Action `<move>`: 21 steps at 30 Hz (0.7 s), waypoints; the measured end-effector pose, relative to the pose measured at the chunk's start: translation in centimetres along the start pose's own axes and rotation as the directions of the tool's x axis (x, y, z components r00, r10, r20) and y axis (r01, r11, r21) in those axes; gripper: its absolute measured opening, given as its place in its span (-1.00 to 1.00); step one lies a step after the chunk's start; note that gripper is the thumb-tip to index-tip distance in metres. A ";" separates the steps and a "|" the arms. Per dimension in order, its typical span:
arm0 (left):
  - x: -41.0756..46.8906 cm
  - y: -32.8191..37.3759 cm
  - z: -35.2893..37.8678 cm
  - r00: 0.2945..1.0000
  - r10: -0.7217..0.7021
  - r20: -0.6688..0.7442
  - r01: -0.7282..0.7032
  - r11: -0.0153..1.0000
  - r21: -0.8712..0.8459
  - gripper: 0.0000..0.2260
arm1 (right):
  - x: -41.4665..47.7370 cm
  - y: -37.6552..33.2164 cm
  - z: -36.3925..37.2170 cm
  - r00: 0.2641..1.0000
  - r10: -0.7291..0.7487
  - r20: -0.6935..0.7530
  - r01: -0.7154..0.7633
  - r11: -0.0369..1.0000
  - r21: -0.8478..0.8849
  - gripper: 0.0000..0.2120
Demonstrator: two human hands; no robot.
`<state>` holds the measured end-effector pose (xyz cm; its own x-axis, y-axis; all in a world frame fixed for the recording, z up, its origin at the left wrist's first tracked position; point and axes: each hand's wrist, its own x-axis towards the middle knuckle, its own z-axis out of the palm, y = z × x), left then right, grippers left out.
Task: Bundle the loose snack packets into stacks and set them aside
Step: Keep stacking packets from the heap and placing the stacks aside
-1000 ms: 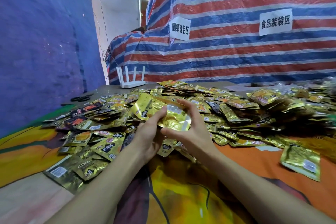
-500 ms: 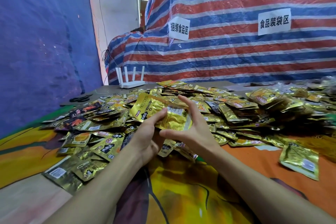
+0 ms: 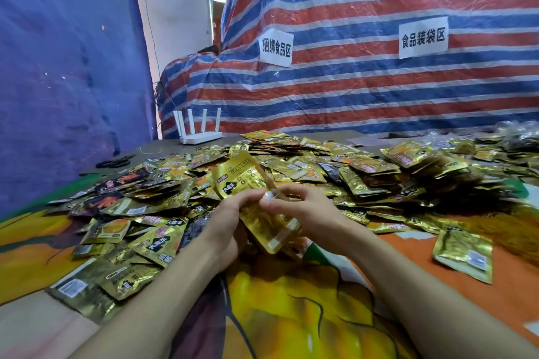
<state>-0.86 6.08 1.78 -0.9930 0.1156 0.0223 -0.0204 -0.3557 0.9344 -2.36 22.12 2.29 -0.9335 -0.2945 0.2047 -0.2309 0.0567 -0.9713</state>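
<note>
A wide heap of gold foil snack packets (image 3: 344,175) covers the far half of the table. My left hand (image 3: 230,221) and my right hand (image 3: 306,210) meet over the near edge of the heap and together hold a small stack of gold packets (image 3: 268,221). The stack is tilted, its lower corner pointing down toward me. One more packet (image 3: 239,175) stands up behind my left fingers; whether it belongs to the stack I cannot tell. A single packet (image 3: 463,251) lies apart on the orange cloth at the right.
An orange and yellow printed cloth (image 3: 291,309) covers the table in front of me. A white router (image 3: 198,131) and black scissors (image 3: 115,162) sit at the far left. A striped tarp wall (image 3: 379,90) with two paper signs stands behind the table.
The held packets have turned from lying flat and high between my hands to hanging tilted and lower. My right fingers have curled in over the top of them.
</note>
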 end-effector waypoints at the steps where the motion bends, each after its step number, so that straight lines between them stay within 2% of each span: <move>1: 0.0 0.0 -0.1 1.000 0.002 -0.001 -0.002 1.000 0.015 -0.70 | 0.0 -0.1 -0.1 0.999 0.011 0.050 -0.011 1.000 -0.001 -0.73; 3: 0.0 -0.1 0.0 1.000 0.004 -0.002 -0.004 1.000 0.028 -0.66 | 0.0 -0.2 -0.3 0.997 0.014 0.073 -0.014 1.000 -0.007 -0.74; 6: -0.1 -0.2 0.2 1.000 0.029 0.005 -0.029 0.999 0.030 -0.52 | 0.1 -0.7 -1.0 0.999 0.033 0.006 -0.033 0.999 0.006 -0.66; 9: 0.1 -0.3 0.3 0.992 0.124 0.022 -0.125 0.992 0.014 -0.57 | 0.2 -1.7 -2.4 0.993 0.018 -0.121 -0.024 0.998 -0.055 -0.61; 12: 0.1 -0.3 0.1 0.987 0.158 0.000 -0.158 0.987 0.022 -0.58 | 0.8 -3.2 -4.9 0.959 -0.036 -0.282 -0.029 0.975 -0.222 -0.63; 14: 0.0 -0.3 0.1 0.985 0.171 0.018 -0.172 0.984 0.047 -0.59 | 1.5 -4.3 -7.0 0.919 -0.106 -0.380 -0.069 0.905 -0.420 -0.69; 17: -0.1 -0.5 0.5 0.981 0.190 0.045 -0.193 0.976 0.103 -0.64 | 3.0 -5.0 -10.0 0.857 -0.238 -0.458 -0.201 0.663 -0.721 -0.58; 19: 0.0 -0.7 0.6 0.977 0.209 0.046 -0.214 0.966 0.143 -0.64 | 4.0 -5.1 -11.7 0.833 -0.266 -0.484 -0.274 0.562 -0.780 -0.58; 21: 0.2 -0.8 0.7 0.974 0.223 0.046 -0.227 0.961 0.159 -0.61 | 4.9 -4.8 -12.9 0.819 -0.272 -0.504 -0.324 0.505 -0.800 -0.65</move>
<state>-0.98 7.00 1.28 -0.9662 0.0761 0.2464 0.2247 -0.2202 0.9492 -9.33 32.69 9.53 -0.8405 0.2245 0.4931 -0.0333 0.8870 -0.4606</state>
